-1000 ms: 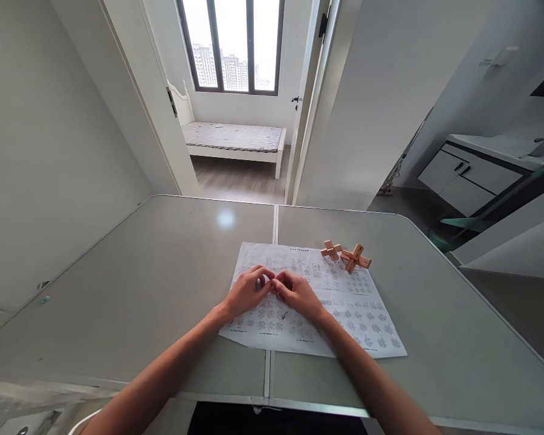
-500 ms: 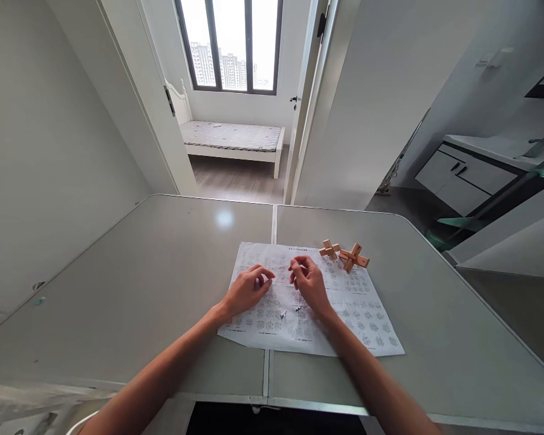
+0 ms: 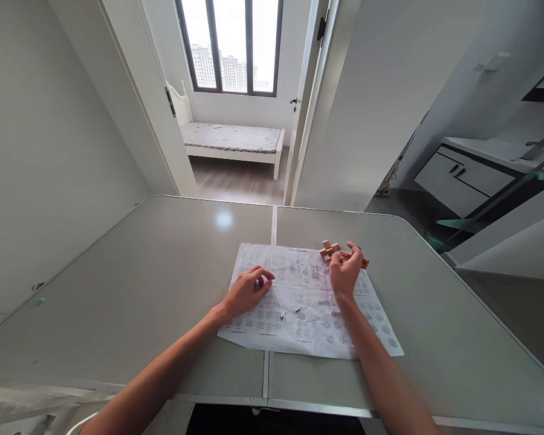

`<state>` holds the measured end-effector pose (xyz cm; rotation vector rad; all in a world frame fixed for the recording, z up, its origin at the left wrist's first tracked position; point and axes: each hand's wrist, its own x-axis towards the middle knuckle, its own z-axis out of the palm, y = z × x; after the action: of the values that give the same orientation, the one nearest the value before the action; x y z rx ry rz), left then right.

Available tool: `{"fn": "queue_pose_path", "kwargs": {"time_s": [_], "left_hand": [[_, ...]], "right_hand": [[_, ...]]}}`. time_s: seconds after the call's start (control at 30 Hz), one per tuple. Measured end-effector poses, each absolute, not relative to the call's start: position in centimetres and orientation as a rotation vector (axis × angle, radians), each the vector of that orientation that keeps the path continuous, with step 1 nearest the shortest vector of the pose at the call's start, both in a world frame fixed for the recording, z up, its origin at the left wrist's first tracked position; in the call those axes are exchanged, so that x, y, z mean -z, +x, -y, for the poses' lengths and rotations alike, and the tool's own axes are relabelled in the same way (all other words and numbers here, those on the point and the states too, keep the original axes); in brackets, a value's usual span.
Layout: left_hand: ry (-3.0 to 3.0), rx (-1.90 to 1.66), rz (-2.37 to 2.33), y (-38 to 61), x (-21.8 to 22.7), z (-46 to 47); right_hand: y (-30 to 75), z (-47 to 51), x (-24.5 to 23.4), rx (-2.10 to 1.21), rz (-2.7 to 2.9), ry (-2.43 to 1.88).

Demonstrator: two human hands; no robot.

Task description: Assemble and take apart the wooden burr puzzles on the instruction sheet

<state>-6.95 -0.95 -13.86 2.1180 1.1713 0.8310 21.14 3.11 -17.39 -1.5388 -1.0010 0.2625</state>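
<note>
A printed sheet covered in rows of small diagrams lies on the table. My left hand rests on its left part, fingers loosely curved and apart, holding nothing. At the sheet's upper right, my right hand is at the larger wooden burr puzzle and hides most of it. Its thumb and fingers are apart; whether they touch the wood I cannot tell. Just left of them stands the smaller wooden burr puzzle, partly covered by the fingertips. Two tiny silvery metal pieces, one a shiny bit, lie on the sheet between my forearms.
The grey-green table has a metal seam down its middle and a metal-trimmed edge. Beyond it, a doorway opens on a bed under a window. A washbasin cabinet is at the far right.
My right hand has moved right and away from the sheet's middle, over to the wooden puzzles. My left hand has stayed in place. The puzzles look unmoved.
</note>
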Motion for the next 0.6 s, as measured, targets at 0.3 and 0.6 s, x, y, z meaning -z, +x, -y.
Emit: {"fn": "queue_pose_path", "kwargs": {"time_s": [0.3, 0.6], "left_hand": [[2.120, -0.831, -1.172, -7.0, 13.8, 1.0], [2.103, -0.828, -1.169, -7.1, 14.0, 0.9]], "right_hand": [[22.2, -3.3, 17.6, -0.286, 0.952, -1.582], [24.2, -3.9, 17.8, -0.171, 0.855, -1.617]]}}
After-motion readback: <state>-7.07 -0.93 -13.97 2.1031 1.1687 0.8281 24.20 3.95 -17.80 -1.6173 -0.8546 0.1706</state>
